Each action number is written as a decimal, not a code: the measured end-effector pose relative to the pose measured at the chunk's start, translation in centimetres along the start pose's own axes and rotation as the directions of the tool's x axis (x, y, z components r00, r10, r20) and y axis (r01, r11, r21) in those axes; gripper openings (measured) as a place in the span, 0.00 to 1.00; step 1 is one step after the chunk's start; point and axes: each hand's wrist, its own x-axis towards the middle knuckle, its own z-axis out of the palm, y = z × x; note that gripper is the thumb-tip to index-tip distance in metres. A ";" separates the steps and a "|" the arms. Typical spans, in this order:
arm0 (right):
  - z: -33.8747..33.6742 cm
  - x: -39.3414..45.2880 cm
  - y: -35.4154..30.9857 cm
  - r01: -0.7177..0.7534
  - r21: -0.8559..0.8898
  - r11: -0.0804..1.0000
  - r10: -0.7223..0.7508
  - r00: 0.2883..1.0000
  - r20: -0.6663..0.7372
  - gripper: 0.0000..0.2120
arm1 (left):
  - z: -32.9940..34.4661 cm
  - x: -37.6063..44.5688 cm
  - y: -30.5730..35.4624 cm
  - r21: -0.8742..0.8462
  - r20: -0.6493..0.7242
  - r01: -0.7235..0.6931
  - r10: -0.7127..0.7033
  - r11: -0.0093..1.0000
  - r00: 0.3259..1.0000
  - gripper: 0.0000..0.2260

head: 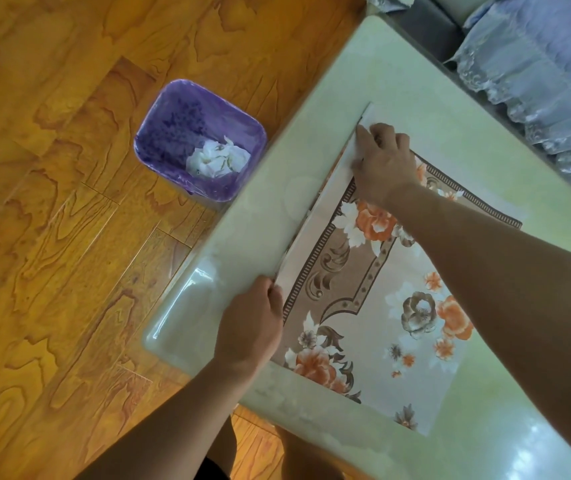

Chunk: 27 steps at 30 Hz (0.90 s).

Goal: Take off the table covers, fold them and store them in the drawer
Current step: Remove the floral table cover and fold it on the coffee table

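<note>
My left hand [253,320] gripped the near end of the folded table cover's [374,299] long edge, fingers curled over it where the layers met. My right hand [383,164] pinched the far end of that same edge, thumb and fingertips closed on the white border close to its corner. Between the two hands the edge ran straight, with a thin white underlayer showing just beside it.

The cover lay flat on the pale green table [315,168], folded into a rectangle set at an angle to the table's sides. Its upper face showed a brown ornamental band, orange and white flowers and a paler patch toward me. My right forearm crossed over the flowered part.

Off the table's left side, on the wooden floor [52,202], stood a bin [159,140] lined with a purple bag, with crumpled white paper [218,159] inside. Beyond the table's far corner, at the upper right, pale lace-edged fabric [533,64] draped over furniture. My knees showed below the table's near edge.
</note>
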 end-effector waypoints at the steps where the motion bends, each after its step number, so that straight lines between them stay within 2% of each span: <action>1: -0.1 0.1 0.0 -0.003 -0.011 1.000 0.003 1.000 0.010 0.28 | 0.0 -0.4 -0.4 0.033 -0.023 0.003 -0.002 0.999 1.000 0.14; 6: -0.4 0.4 -0.1 -0.001 -0.036 0.999 0.003 0.999 0.039 0.25 | 0.3 -3.9 -2.0 0.197 -0.121 0.069 -0.046 0.978 0.992 0.12; 9: -0.5 -0.2 -0.2 -0.009 0.044 0.999 0.006 0.998 0.060 0.28 | 0.4 -4.3 -2.7 0.167 -0.145 0.061 -0.037 0.984 0.989 0.11; 12: 0.2 -3.8 -0.7 0.076 0.210 0.975 -0.061 0.995 -0.074 0.28 | 0.2 -4.0 -3.1 0.129 -0.142 0.055 -0.036 0.990 0.989 0.09; 15: 2.1 -11.3 -1.1 0.124 0.272 0.954 -0.077 0.981 -0.176 0.24 | 0.0 -3.7 -3.3 0.125 -0.130 0.058 -0.041 0.991 0.991 0.08; 18: 4.9 -20.3 -0.6 0.033 0.299 0.954 0.003 0.993 -0.120 0.22 | -0.1 -3.4 -3.6 0.141 -0.108 0.061 -0.046 0.988 0.993 0.08; 21: 7.7 -28.7 1.3 -0.128 0.298 0.946 0.162 0.982 -0.092 0.25 | -0.3 -3.3 -3.4 0.152 -0.091 0.039 -0.025 0.988 0.996 0.07; 23: 8.9 -33.0 2.9 -0.334 0.338 0.880 0.366 0.930 -0.033 0.27 | -0.4 -3.7 -3.2 0.139 -0.091 0.011 0.002 0.990 0.996 0.07; 24: 9.1 -34.7 3.5 -0.473 0.368 0.801 0.499 0.866 0.027 0.27 | -0.5 -3.9 -3.2 0.133 -0.097 -0.006 0.019 0.991 0.995 0.07; 26: 9.3 -37.3 4.4 -0.716 0.416 0.561 0.726 0.667 0.170 0.28 | -0.5 -4.2 -3.2 0.147 -0.122 -0.052 0.070 0.988 0.990 0.05; 27: 9.4 -38.3 4.8 -0.779 0.440 0.446 0.782 0.578 0.231 0.27 | -0.5 -4.2 -3.3 0.168 -0.134 -0.075 0.098 0.983 0.986 0.04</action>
